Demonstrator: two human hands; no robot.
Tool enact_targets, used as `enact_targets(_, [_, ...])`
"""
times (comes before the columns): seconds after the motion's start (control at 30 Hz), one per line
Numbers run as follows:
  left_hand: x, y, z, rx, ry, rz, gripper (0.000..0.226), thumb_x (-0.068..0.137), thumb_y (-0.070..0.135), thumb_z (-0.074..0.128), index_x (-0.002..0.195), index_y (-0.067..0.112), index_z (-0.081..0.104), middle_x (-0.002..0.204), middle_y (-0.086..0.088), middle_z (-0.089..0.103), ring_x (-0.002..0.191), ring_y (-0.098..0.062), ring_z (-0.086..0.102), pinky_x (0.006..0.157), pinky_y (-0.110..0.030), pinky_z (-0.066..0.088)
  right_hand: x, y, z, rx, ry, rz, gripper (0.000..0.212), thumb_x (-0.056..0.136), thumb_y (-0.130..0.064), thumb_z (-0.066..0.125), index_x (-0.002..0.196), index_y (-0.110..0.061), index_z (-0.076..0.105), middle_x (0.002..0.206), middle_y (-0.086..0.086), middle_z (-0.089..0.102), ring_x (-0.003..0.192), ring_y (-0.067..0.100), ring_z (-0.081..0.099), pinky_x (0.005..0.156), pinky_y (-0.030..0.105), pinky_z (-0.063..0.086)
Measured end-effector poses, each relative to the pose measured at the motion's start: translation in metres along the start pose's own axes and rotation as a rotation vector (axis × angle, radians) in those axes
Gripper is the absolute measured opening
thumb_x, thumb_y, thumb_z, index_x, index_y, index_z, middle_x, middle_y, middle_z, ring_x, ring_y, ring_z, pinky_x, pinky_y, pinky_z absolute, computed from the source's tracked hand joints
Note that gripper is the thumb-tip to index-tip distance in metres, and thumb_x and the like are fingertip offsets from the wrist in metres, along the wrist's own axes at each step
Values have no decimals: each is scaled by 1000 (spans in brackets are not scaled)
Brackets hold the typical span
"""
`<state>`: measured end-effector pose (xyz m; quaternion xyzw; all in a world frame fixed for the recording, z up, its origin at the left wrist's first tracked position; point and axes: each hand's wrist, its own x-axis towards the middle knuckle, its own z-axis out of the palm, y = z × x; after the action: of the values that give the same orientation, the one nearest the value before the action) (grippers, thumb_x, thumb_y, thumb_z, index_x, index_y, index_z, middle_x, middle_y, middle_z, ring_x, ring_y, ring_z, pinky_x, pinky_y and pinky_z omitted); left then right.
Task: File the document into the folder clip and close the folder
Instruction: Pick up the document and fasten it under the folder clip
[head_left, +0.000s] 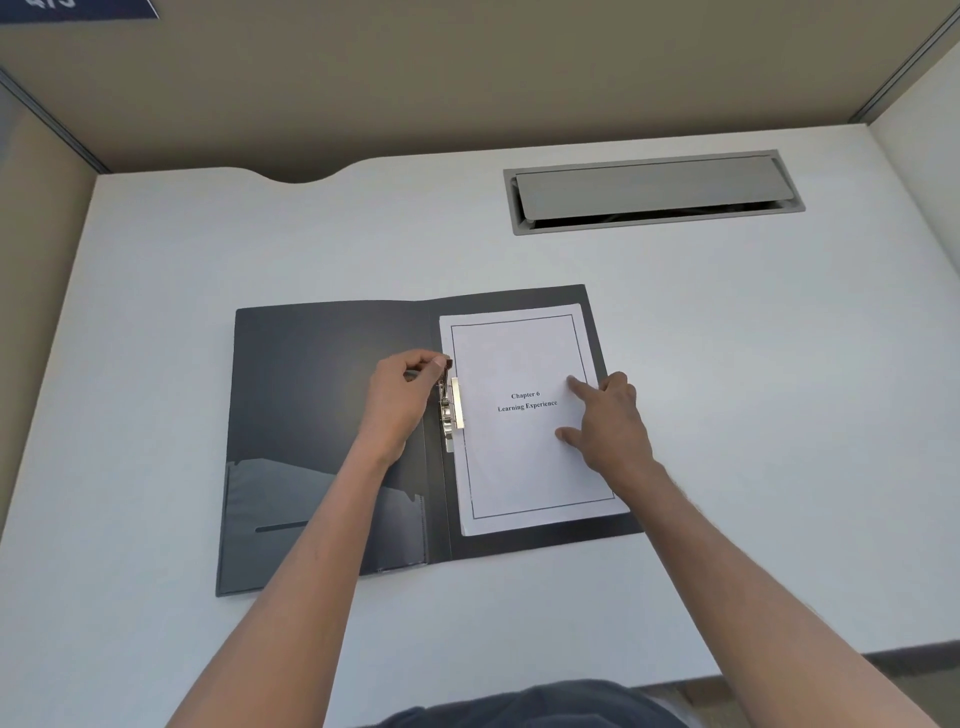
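1. Desk (208, 312): white surface carrying all items; the open folder serves as the landmark below.
2. Folder (322, 405): dark grey, lying open and flat. Its left inside cover bears a transparent pocket (322, 514) at the near corner; what the pocket holds cannot be told. Its right inside cover carries the document.
3. Cable tray (653, 192): grey recessed slot with a part-raised lid, set in the desk well beyond the folder's right half.
4. Document (524, 467): white sheets lying on the folder's right half, left edge beside the spine. A thin rectangular border frames the page; the printed title reads "Chapter 6 / Learning Experience".
5. Right hand (610, 421): rests on the document's right part, fingers spread, index fingertip and thumb pressing the paper flat.
6. Left hand (400, 400): over the folder's spine, thumb and forefinger pinching the dark tip of the clip lever.
7. Clip (451, 410): metal clamp at the spine, its lever raised, its bar lying along the document's left edge.
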<state>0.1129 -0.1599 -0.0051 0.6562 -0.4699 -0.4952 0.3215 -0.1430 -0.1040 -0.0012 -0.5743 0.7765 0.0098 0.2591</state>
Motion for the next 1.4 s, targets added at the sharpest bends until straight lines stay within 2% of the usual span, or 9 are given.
enact_targets(0.1, [-6,-1,-1,-18,9,-18,21,98,34,67,85,23,81,63,21,66,58,3,52,66,-23,45,-1,0,0,4,1,-1,75,91,-29,76,156,-25,40,138,13,35,131,30,37,98,42,53])
enact_targets(0.2, [-12,-8,0,-17,-14,-51,22,95,32,72,79,20,81,58,14,61,52,-1,48,53,-16,46,-1,0,0,5,1,-2,75,91,-28,76,156,-25,40,138,13,35,131,31,37,99,42,53])
enact_targets(0.4, [-30,-28,3,-34,-27,-89,19,92,30,78,79,16,80,56,12,64,50,0,51,51,-11,46,0,-1,0,3,-11,14,75,91,-28,76,156,-26,39,139,12,35,132,29,36,98,42,53])
enact_targets(0.6, [-39,-31,6,-203,-32,-155,8,92,19,78,95,12,80,84,-12,78,68,-9,68,60,-20,58,1,-1,0,-2,-12,10,75,91,-28,76,156,-26,39,141,13,34,132,30,36,98,41,52])
enact_targets(0.77, [-44,-36,3,-226,-42,-207,16,87,13,83,102,11,77,77,-1,75,58,-6,62,53,-19,50,0,-1,1,4,-13,13,75,90,-27,76,156,-25,40,141,13,34,132,31,36,97,43,53])
enact_targets(0.93, [-44,-40,3,-51,8,-224,32,78,24,92,90,7,67,66,-2,63,47,-8,50,43,-21,40,1,-2,1,2,-10,16,75,90,-27,77,155,-24,41,138,13,36,129,31,37,96,43,54])
enact_targets(1.13, [-46,-47,7,305,72,-108,40,75,38,92,64,15,62,54,4,56,51,-12,43,52,-26,40,2,-2,2,15,-10,22,75,89,-25,78,155,-24,41,137,13,36,130,31,37,97,43,53])
enact_targets(1.3, [-54,-51,11,384,121,-88,45,77,44,89,66,11,60,56,-1,61,52,-21,48,53,-36,47,2,-2,3,25,-2,22,75,89,-24,78,155,-24,42,137,13,36,129,31,37,95,42,53])
enact_targets(1.4, [-57,-50,15,423,147,-80,46,78,46,88,65,14,58,58,2,60,54,-20,48,52,-31,39,2,-2,4,19,2,19,74,89,-24,78,154,-24,42,137,13,36,128,31,37,94,41,53])
